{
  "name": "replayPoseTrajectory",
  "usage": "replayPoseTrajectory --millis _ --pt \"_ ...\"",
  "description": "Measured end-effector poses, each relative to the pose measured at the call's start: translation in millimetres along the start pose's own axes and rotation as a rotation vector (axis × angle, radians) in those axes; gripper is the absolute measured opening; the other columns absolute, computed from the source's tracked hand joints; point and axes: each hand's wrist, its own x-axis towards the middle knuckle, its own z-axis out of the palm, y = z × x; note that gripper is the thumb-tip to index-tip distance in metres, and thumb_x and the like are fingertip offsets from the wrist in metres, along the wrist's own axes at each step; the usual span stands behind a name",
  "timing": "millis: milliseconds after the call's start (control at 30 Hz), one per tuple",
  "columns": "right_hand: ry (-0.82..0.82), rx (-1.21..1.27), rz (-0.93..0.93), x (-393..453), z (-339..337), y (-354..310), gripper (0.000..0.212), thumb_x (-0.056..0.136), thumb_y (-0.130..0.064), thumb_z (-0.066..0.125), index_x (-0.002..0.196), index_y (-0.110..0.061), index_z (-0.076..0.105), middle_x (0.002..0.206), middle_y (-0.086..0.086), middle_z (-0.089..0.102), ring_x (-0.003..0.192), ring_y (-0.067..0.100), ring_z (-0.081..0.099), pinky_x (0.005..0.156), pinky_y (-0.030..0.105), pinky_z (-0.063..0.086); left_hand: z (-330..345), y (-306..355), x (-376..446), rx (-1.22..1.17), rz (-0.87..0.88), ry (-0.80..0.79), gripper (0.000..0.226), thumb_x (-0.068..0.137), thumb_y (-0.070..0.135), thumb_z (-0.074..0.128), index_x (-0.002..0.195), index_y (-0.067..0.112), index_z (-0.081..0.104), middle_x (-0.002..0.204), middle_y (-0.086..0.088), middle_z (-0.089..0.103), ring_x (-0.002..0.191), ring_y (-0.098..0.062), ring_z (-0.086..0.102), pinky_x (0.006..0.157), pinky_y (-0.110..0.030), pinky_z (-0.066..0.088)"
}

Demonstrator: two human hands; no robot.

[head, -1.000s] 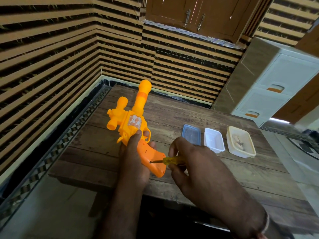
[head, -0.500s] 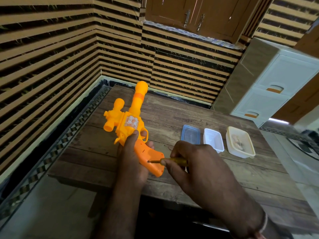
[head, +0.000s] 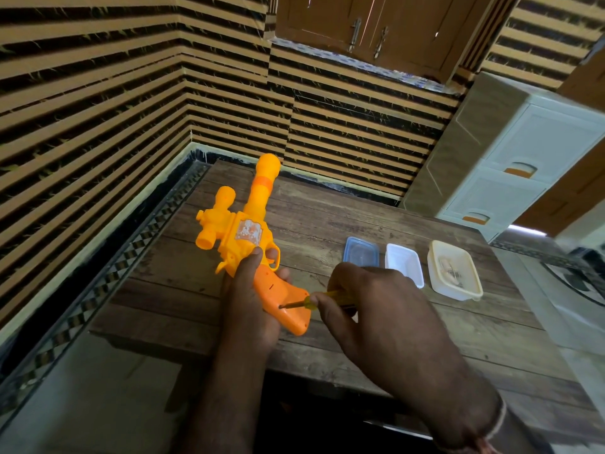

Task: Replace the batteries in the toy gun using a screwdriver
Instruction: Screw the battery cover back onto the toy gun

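Right hand [head: 386,309]: fingers curled round the screwdriver [head: 314,301], pinching its yellow translucent handle; the tip sits on the butt of the gun's grip, at what looks like a screw point.

Left hand [head: 250,306]: wrapped round the grip of the gun [head: 248,237], thumb lying up along the body, fingertips showing by the trigger guard. The gun is held above the near part of the table [head: 327,211], barrel pointing away toward the wall.

Gun, handling: moulded orange plastic, by appearance hollow and light, stiff but likely to flex or crack under hard pressure. The surface is smooth, so the tip may skate off the screw. Best hold is where it is taken now, round the grip close to the screw, bracing against the driver's push.

Labels: one pale sticker on the gun's side, print unreadable. No brand seen on the screwdriver.

Outward: blue tub [head: 361,253], white tub [head: 404,265] and cream tub [head: 455,273] in a row on the table to the right, the cream one holding small items too indistinct to name. Drawer unit [head: 510,158] beyond.
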Motion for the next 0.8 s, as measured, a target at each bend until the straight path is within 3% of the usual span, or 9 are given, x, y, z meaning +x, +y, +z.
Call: replayPoseTrajectory --millis 133,267,367,500,567,667,733,800 --pt "-0.062 0.039 -0.018 -3.4 -1.8 -3.9 0.018 0.093 -0.045 0.043 0.106 -0.033 0.045 0.095 -0.009 0.06 0.088 0.019 0.062 0.071 0.039 0.052 -0.8 -0.5 -2.0 0.034 -0.001 0.018 0.026 0.097 0.032 0.053 0.122 0.031 0.059 0.114 -0.001 0.065 0.077 -0.013 0.061 0.069 -0.033 0.049" --pt "-0.141 0.081 0.0 -4.0 -6.5 -4.6 0.018 0.087 -0.035 0.052 0.101 -0.032 0.04 0.091 -0.009 0.059 0.086 0.018 0.061 0.072 0.039 0.052 -1.7 -0.2 -2.3 0.022 0.011 0.008 0.042 0.095 0.031 0.057 0.137 0.025 0.053 0.115 -0.004 0.063 0.079 -0.016 0.059 0.075 -0.035 0.048" --pt "-0.127 0.037 0.003 -2.0 -4.9 -3.0 0.019 0.092 -0.046 0.047 0.1 -0.028 0.047 0.087 -0.006 0.062 0.082 0.019 0.062 0.07 0.038 0.052 -1.4 0.6 -0.8 0.006 0.006 0.003 0.055 0.087 0.033 0.063 0.139 0.022 0.05 0.115 -0.004 0.061 0.077 -0.014 0.058 0.077 -0.037 0.045" --pt "-0.071 -0.004 -0.004 -1.7 -2.7 -4.0 0.029 0.093 -0.054 0.04 0.102 -0.029 0.051 0.086 -0.007 0.062 0.082 0.018 0.063 0.068 0.036 0.052 -0.9 0.8 -0.5 -0.004 -0.018 -0.006 0.033 0.096 0.031 0.053 0.128 0.024 0.054 0.107 0.0 0.063 0.067 -0.012 0.057 0.065 -0.032 0.045" --pt "-0.11 0.058 -0.003 -3.7 -4.3 -5.6 0.024 0.09 -0.048 0.049 0.11 -0.036 0.042 0.093 -0.01 0.061 0.087 0.014 0.062 0.073 0.037 0.053 -1.1 -0.7 0.2 0.013 -0.003 0.009 0.036 0.096 0.031 0.054 0.131 0.024 0.055 0.113 -0.002 0.064 0.072 -0.013 0.059 0.073 -0.035 0.048" --pt "-0.153 0.086 -0.006 -5.1 -6.0 -7.1 0.021 0.087 -0.038 0.054 0.101 -0.035 0.039 0.088 -0.011 0.058 0.084 0.015 0.059 0.071 0.039 0.052 -1.6 0.2 -0.3 0.021 0.001 0.038 0.033 0.095 0.031 0.055 0.128 0.028 0.058 0.115 -0.003 0.064 0.078 -0.016 0.06 0.087 -0.043 0.047" --pt "-0.128 0.046 -0.005 -4.7 -4.1 -6.0 0.019 0.09 -0.046 0.05 0.096 -0.03 0.044 0.086 -0.008 0.06 0.081 0.018 0.06 0.07 0.039 0.052 -1.5 1.1 0.1 0.025 0.01 0.03 0.028 0.096 0.031 0.053 0.123 0.028 0.058 0.111 -0.003 0.063 0.074 -0.015 0.059 0.078 -0.038 0.048" --pt "-0.091 -0.019 0.008 -3.1 -1.8 -5.8 0.032 0.091 -0.058 0.043 0.094 -0.027 0.049 0.085 -0.005 0.062 0.079 0.02 0.061 0.068 0.039 0.052 -1.3 2.1 0.0 0.014 0.015 0.011 0.032 0.097 0.03 0.052 0.129 0.025 0.055 0.109 -0.003 0.061 0.069 -0.013 0.058 0.069 -0.032 0.048"
